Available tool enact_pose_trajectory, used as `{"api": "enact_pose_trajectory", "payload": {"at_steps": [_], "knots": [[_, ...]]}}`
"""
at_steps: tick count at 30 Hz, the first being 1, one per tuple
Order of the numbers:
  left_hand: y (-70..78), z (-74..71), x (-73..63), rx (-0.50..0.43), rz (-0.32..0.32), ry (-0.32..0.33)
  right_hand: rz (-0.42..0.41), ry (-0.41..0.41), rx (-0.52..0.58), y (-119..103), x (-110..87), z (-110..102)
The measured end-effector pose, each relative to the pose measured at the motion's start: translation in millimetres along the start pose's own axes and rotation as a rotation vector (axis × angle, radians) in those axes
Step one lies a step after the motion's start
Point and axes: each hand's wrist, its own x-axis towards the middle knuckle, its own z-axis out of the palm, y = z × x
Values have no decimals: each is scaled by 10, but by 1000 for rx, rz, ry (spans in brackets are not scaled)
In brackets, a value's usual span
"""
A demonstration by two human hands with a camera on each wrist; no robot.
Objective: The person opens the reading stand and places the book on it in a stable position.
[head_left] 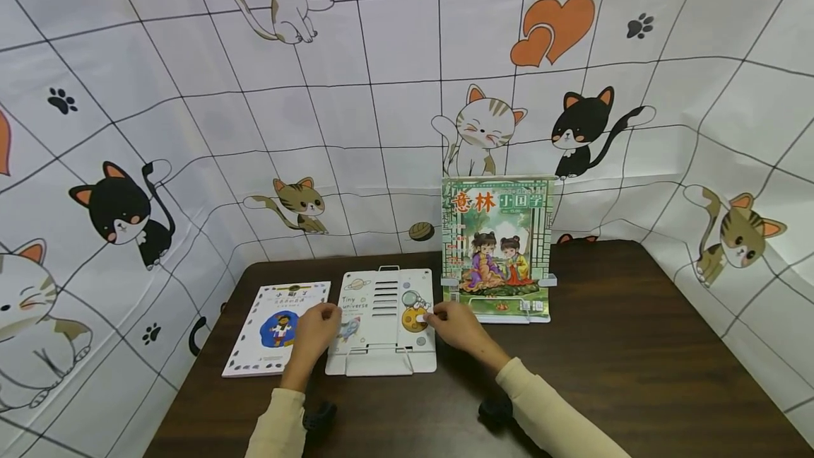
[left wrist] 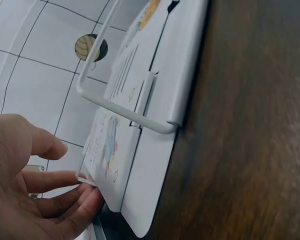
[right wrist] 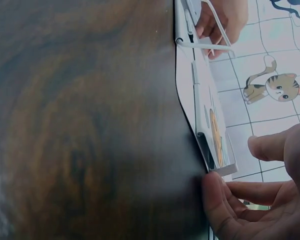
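Note:
A white book stand (head_left: pixel 384 288) printed with "Tiny universe" and space drawings lies folded down on the table, its wire holder at the near edge. My left hand (head_left: pixel 314 334) is at its left side. In the left wrist view, fingertips (left wrist: pixel 92 197) touch the stand's edge near a small side clip (left wrist: pixel 85 181), and the thumb stands apart. My right hand (head_left: pixel 463 329) is at the right side. In the right wrist view, its fingertips (right wrist: pixel 213 187) touch the edge by another clip (right wrist: pixel 229 169), the thumb held away from it.
A white booklet (head_left: pixel 251 345) with a blue round picture lies left of the stand. To the right, a green illustrated magazine (head_left: pixel 496 246) stands upright, held by clips. Behind the dark wooden table (head_left: pixel 610 359) hangs a cat-patterned wall covering (head_left: pixel 381 119).

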Motion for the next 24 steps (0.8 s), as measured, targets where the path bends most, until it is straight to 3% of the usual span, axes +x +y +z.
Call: {"api": "enact_pose_trajectory", "payload": {"at_steps": [11,16,24], "knots": [[-20,56,44,-57,-79,-4,124,9,86,-17,5,42],[-50,60,56,-134,-104,-10,187,18,136,-78,-7,41],[-79,63,61,-240,-129,-33,275,72,332,-186,-80,26]]}}
